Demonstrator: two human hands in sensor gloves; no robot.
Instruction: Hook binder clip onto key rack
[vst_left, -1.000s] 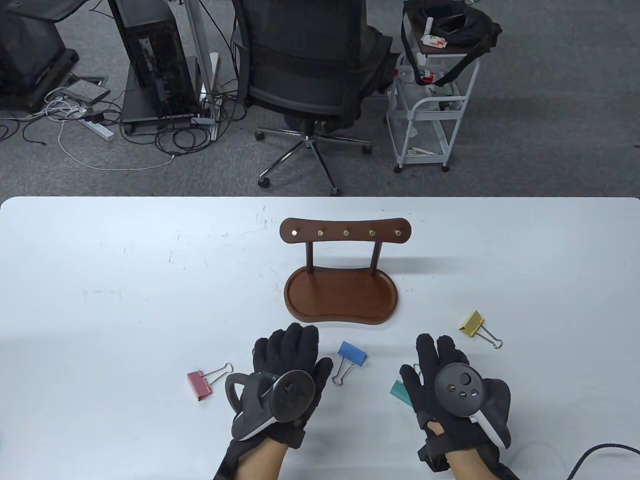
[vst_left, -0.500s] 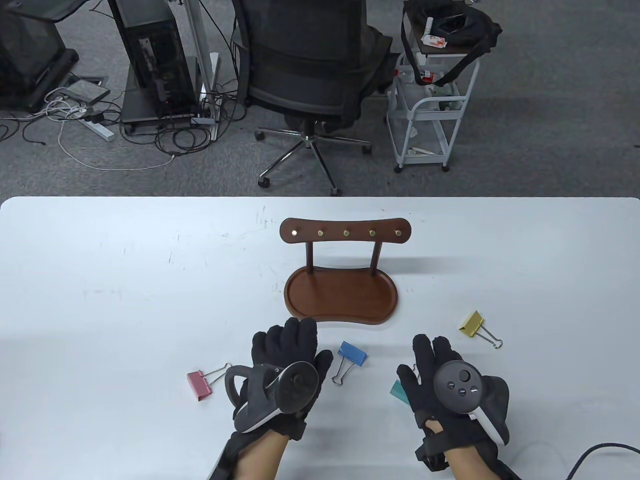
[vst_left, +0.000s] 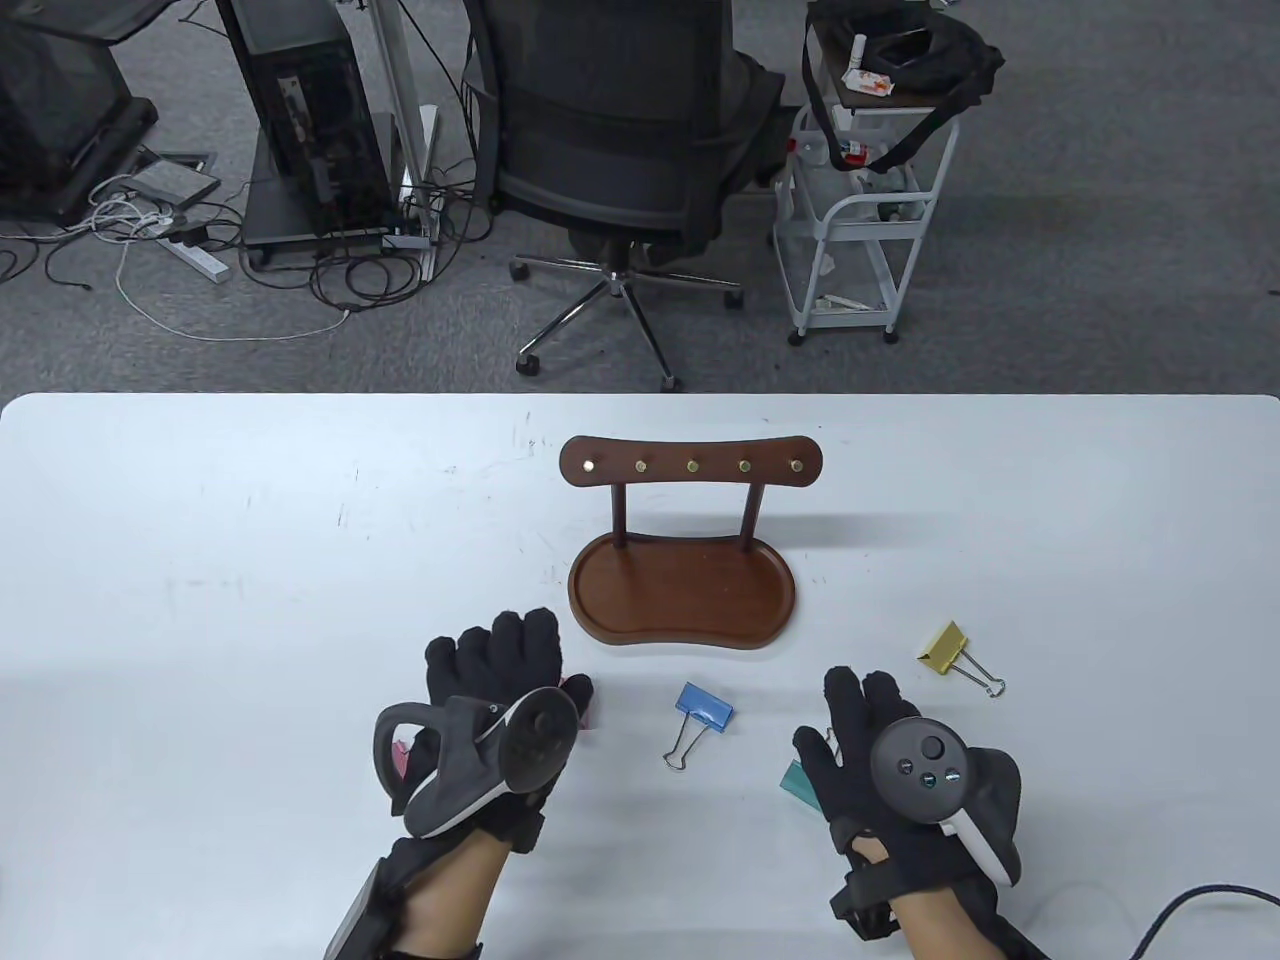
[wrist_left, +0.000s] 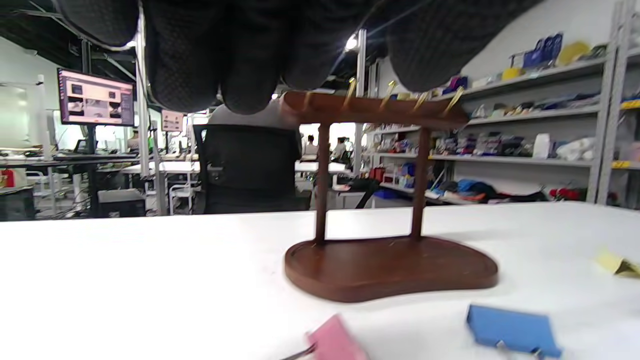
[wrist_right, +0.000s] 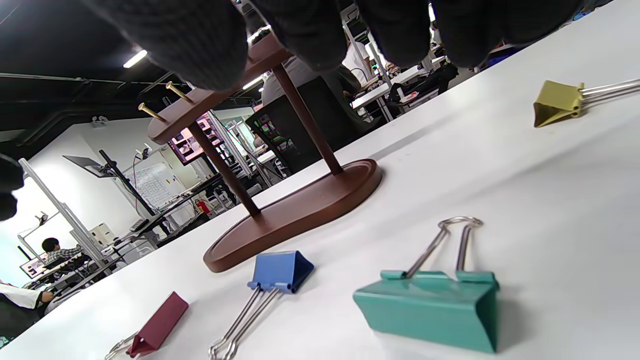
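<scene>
Wooden key rack stands mid-tabletop, hooks bare. Left hand hovers over the pink clip near the front edge, fingers spread, gripping nothing; right hand likewise loose above the green clip. Blue clip lies between the hands, yellow clip toward the right edge.

Bright even overhead light, soft shadows, wrist views blurred near the fingers (wide-angle bend at edges)
</scene>
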